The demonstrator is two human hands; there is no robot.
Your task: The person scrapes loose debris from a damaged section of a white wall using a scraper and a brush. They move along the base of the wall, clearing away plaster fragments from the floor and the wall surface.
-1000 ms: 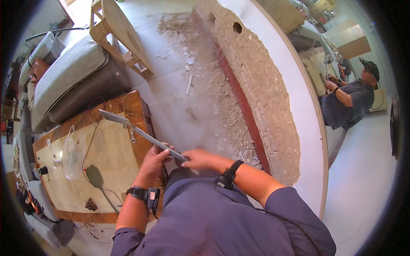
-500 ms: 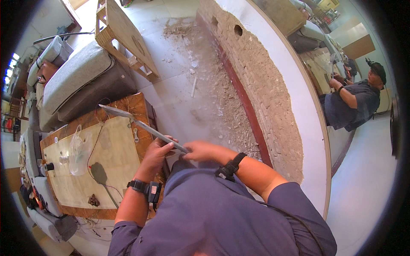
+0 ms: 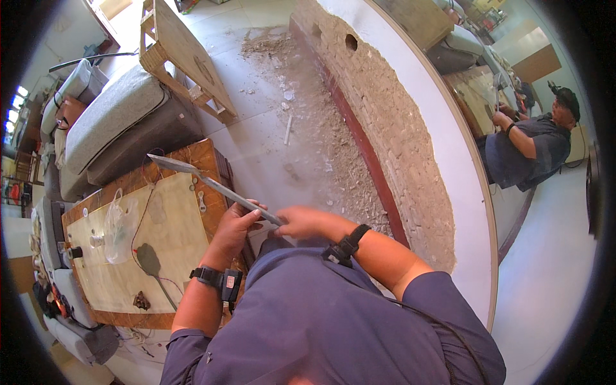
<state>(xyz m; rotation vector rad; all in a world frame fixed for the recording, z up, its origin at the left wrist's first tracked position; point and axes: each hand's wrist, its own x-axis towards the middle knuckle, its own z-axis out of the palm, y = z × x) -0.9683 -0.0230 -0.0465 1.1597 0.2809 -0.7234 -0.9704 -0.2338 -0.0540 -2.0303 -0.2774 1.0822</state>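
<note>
A long grey metal chisel (image 3: 223,190), with a flattened, tapering blade, slants across the space in front of my body. Its blade end points up and left, over the corner of the wooden table. My left hand (image 3: 237,226) supports the shaft near its lower end, with the thumb laid along it and fingers curled beneath. Closed around the butt end is my right hand (image 3: 307,222), which hides the very tip. Both wrists wear black straps. On the table lies a grey-green flat paddle-like tool (image 3: 149,260) with a thin handle.
The wooden table (image 3: 206,157) at left carries a clear plastic bag (image 3: 119,228), a metal wrench-like piece (image 3: 202,201) and wires. Beyond it stand a grey sofa (image 3: 122,115) and a wooden frame (image 3: 192,64). Rubble (image 3: 350,167) lies along the stripped wall (image 3: 391,122). A mirror (image 3: 536,77) reflects me.
Hardly anything differs: the view has shifted slightly, and my right hand sits a touch higher at the chisel's end. Both hands keep their hold.
</note>
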